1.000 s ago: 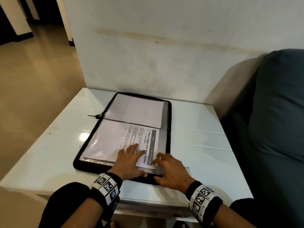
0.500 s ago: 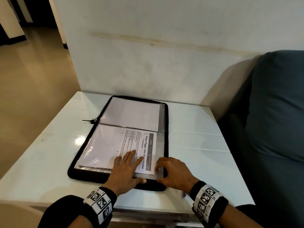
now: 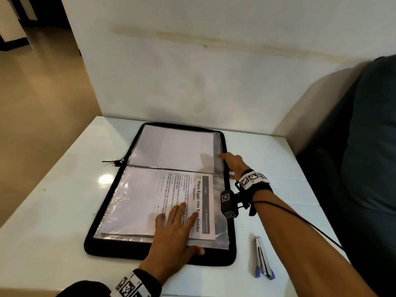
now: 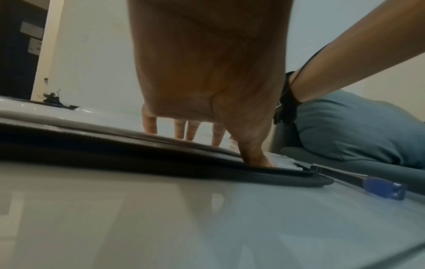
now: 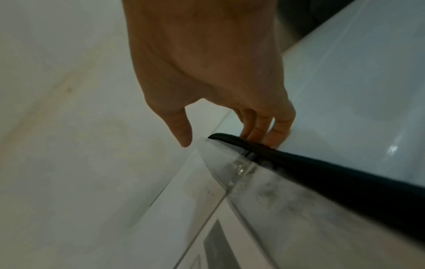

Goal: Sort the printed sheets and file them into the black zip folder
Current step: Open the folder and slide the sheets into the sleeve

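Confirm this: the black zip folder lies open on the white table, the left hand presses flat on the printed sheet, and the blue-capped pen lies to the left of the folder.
Not quite. The blue-capped pen lies to the right of the black zip folder, near its front corner, as the head view shows. The rest holds: the folder lies open on the white table, and the left hand presses flat on the printed sheet.
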